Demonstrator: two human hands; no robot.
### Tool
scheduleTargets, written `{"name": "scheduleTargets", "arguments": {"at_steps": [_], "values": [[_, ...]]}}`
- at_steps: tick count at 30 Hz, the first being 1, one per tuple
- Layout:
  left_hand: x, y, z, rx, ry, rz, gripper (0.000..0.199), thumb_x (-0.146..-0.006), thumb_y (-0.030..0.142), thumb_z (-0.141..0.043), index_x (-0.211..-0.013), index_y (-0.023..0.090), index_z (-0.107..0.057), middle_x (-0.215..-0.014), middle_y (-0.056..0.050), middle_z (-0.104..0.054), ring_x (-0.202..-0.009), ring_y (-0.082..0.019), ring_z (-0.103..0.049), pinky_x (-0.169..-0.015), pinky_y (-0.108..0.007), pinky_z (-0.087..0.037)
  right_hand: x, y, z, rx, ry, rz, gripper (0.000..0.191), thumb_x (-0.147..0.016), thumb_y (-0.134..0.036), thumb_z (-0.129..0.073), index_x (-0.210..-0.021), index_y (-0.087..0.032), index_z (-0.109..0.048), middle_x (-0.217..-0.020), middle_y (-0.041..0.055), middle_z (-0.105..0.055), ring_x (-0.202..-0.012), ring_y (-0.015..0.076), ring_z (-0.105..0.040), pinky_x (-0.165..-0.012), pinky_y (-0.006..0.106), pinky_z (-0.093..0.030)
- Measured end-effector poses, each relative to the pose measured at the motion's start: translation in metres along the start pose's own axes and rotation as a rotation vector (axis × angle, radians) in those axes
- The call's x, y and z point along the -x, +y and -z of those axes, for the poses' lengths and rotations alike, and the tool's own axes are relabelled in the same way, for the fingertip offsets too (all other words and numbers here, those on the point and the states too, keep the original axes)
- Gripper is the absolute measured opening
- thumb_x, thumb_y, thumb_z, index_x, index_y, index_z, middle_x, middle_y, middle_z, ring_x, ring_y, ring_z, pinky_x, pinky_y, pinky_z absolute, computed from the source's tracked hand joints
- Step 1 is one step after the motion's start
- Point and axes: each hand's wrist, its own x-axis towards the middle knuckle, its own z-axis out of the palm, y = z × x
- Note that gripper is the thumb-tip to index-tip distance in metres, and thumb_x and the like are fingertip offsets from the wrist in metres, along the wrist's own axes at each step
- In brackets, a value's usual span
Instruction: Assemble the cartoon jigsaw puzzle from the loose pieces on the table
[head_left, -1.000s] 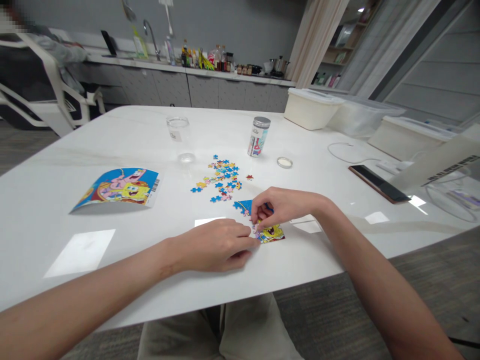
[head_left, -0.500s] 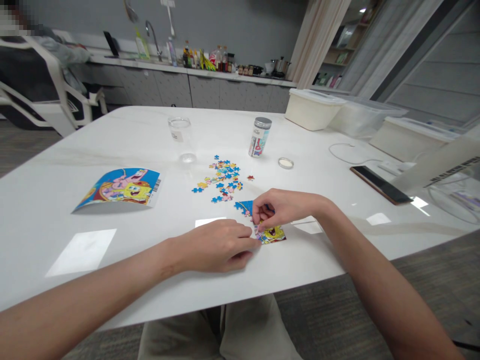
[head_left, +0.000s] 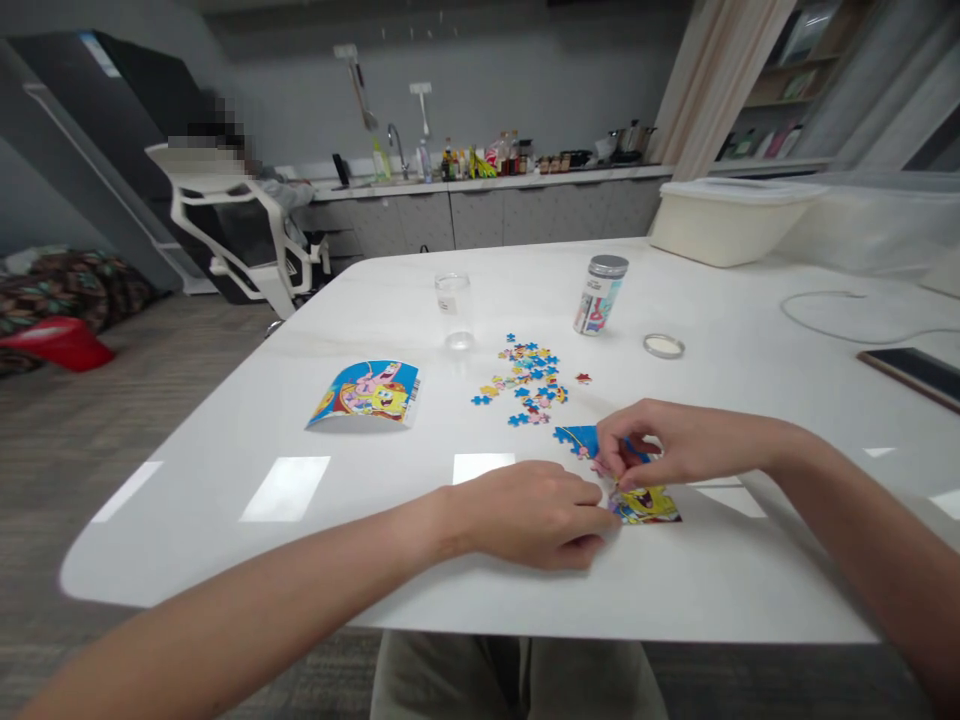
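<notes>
A partly joined jigsaw puzzle (head_left: 651, 507), with blue sky and a yellow cartoon face, lies flat near the table's front edge. My left hand (head_left: 536, 515) rests at its left side, fingers curled together and fingertips against its edge. Over the puzzle's middle bends my right hand (head_left: 660, 445), closed in a pinch at a puzzle piece; the fingers hide most of that piece. Beyond the hands, loose puzzle pieces (head_left: 536, 372) lie in a scattered heap. One reddish piece (head_left: 583, 378) sits apart on the right. To the left is a curled picture sheet (head_left: 379, 392) with the cartoon scene.
On the white table (head_left: 225, 560) stand a clear jar (head_left: 454, 308) and a lidded canister (head_left: 601, 294), with a round lid (head_left: 664, 346) near it. A phone (head_left: 919, 375), a cable (head_left: 817, 297) and a storage box (head_left: 731, 220) are at right. A person sits in a chair (head_left: 225, 225) behind.
The view has swung left, so everything sits further right in the picture. Both hands keep to the same place at the puzzle, with hardly any shift in their fingers.
</notes>
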Motion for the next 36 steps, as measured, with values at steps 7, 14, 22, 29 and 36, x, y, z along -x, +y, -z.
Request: {"name": "scheduleTargets", "arguments": {"at_steps": [7,14,22,29,36], "values": [[0.003,0.000,0.002,-0.021,0.025,-0.007,0.018,-0.090,0.018,-0.047,-0.098,0.014,-0.063,-0.075,-0.003,-0.064,-0.065,-0.015,-0.056,-0.062,-0.030,-0.043,-0.003,0.005,0.000,-0.031,0.018,0.129,0.026,-0.083,-0.036,-0.063,-0.097,-0.014,-0.069,-0.080,0.0040,-0.066,-0.067,0.0117,-0.054,-0.063,0.025,-0.044],[0.003,0.000,0.001,-0.043,0.021,-0.031,0.017,-0.089,0.018,-0.049,-0.100,0.013,-0.062,-0.078,-0.003,-0.065,-0.064,-0.015,-0.057,-0.061,-0.029,-0.043,-0.003,0.007,0.000,0.020,0.024,0.160,0.022,-0.086,-0.031,-0.060,-0.095,-0.014,-0.072,-0.086,0.0051,-0.071,-0.069,0.0116,-0.057,-0.064,0.024,-0.045],[0.002,0.001,0.002,-0.058,0.047,-0.043,0.016,-0.088,0.017,-0.050,-0.097,0.012,-0.061,-0.080,-0.003,-0.066,-0.066,-0.015,-0.057,-0.061,-0.029,-0.043,-0.002,0.005,0.000,0.035,0.015,0.116,0.023,-0.085,-0.031,-0.059,-0.092,-0.014,-0.072,-0.080,0.0047,-0.070,-0.066,0.0122,-0.056,-0.062,0.025,-0.044],[0.004,-0.006,0.000,0.144,0.292,0.409,0.015,-0.087,0.015,-0.046,-0.086,0.015,-0.060,-0.070,0.000,-0.059,-0.062,-0.012,-0.052,-0.061,-0.026,-0.043,-0.003,0.005,0.000,-0.041,0.016,0.078,0.019,-0.082,-0.029,-0.063,-0.089,-0.014,-0.071,-0.079,0.0040,-0.071,-0.066,0.0118,-0.059,-0.062,0.024,-0.044],[-0.001,-0.011,0.002,0.543,0.275,0.584,0.011,-0.082,0.020,-0.056,-0.081,0.017,-0.067,-0.054,0.008,-0.039,-0.050,-0.007,-0.038,-0.054,-0.021,-0.033,-0.004,0.007,0.001,-0.070,0.044,0.075,0.019,-0.080,-0.030,-0.066,-0.088,-0.014,-0.070,-0.077,0.0032,-0.070,-0.066,0.0112,-0.059,-0.062,0.024,-0.045]]}}
